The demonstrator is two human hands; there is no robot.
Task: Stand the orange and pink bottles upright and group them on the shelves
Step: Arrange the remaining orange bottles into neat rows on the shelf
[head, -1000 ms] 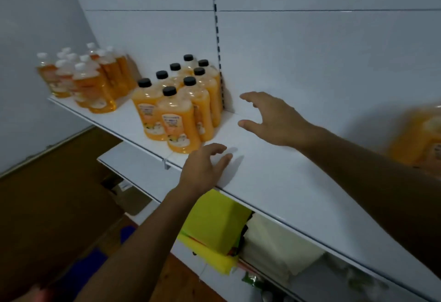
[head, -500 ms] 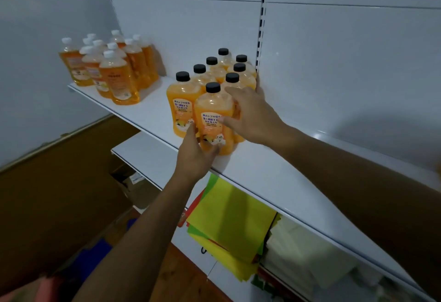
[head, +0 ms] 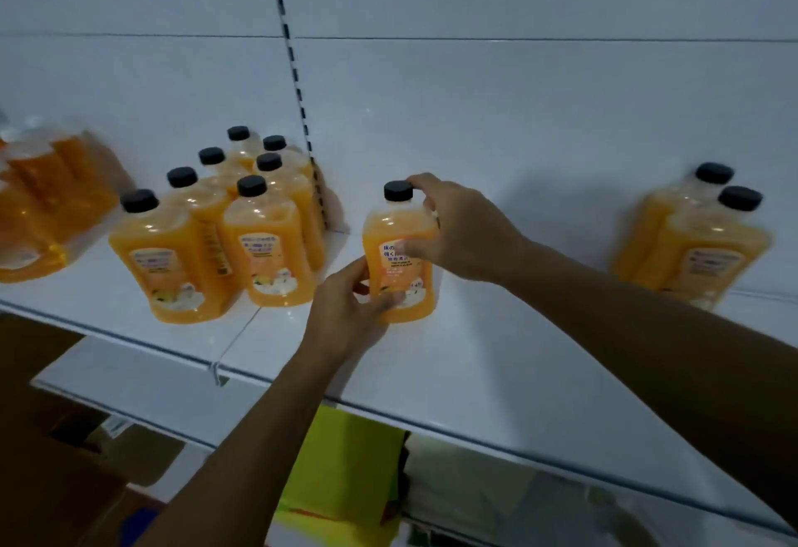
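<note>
Held bottle: one orange bottle (head: 399, 257) with a black cap (head: 397, 190) stands upright on the white shelf (head: 496, 369), alone, to the right of the main group and apart from it.
Left hand: the left hand (head: 345, 309) comes from below, the forearm rising from the near left; its fingers and thumb are curled around the lower part of the bottle, over the label.
Right hand: the right hand (head: 457, 229) reaches in from the right with the arm stretched along the shelf; the thumb and fingers wrap the shoulder of the same bottle, and one fingertip touches the cap.
Main group: seven black-capped orange bottles (head: 267, 244) stand upright and close together, just left of the slotted upright post (head: 298, 84).
Right pair: two more bottles (head: 708, 244) stand at the far right against the back panel, a little blurred.
Far left: blurred orange bottles (head: 43, 201); I cannot tell their caps.
Below: yellow-green sheets (head: 345, 473) lie on the lower shelf.
</note>
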